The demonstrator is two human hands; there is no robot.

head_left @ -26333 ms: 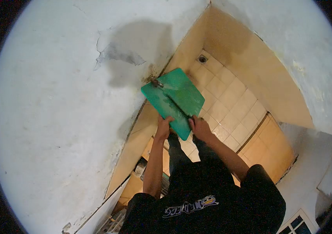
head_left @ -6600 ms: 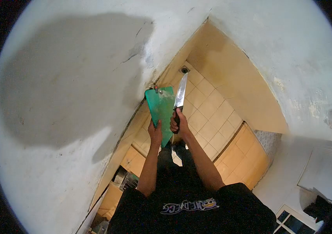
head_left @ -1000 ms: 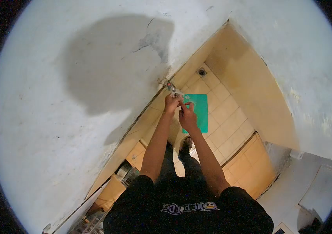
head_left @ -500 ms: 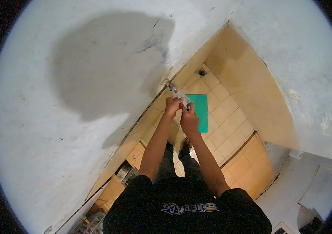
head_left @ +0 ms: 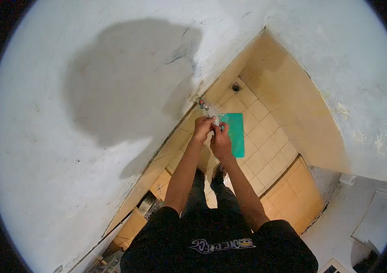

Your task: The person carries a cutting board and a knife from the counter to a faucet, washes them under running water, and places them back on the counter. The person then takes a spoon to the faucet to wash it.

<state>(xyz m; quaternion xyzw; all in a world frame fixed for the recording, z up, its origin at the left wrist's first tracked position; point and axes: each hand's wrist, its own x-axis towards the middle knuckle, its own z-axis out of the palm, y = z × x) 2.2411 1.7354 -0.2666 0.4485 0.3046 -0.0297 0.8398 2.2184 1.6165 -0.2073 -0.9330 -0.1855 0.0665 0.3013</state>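
Item, green board: we found it just beyond our right hand and to its right, the nearer of our two hands. It appeared to lie lower than the fingers, over the tiled floor. Its visible outer edge ran fore and aft, away from our body, and this seemed its long axis. The right hand hid part of its near side; whether the two touched, we could not tell.

Item, left hand: bent inward at the wrist, fingers curled and drawn close to those of the right hand, neither spread nor laid flat.

Item, right hand: thumb and forefinger bent toward each other just beside the left fingertips, in what looked like a pinch; the remaining fingers were folded. The exact gap we could not tell.

Item, pale patch: at the meeting of both sets of fingertips, blurred; water or a small object held there, we could not say which.

Item, tap: wall-mounted, directly ahead of our left hand and near it, with a clear splash between its spout and our fingers.

Item, floor drain: farther ahead of our right hand and to its right, well apart from it.
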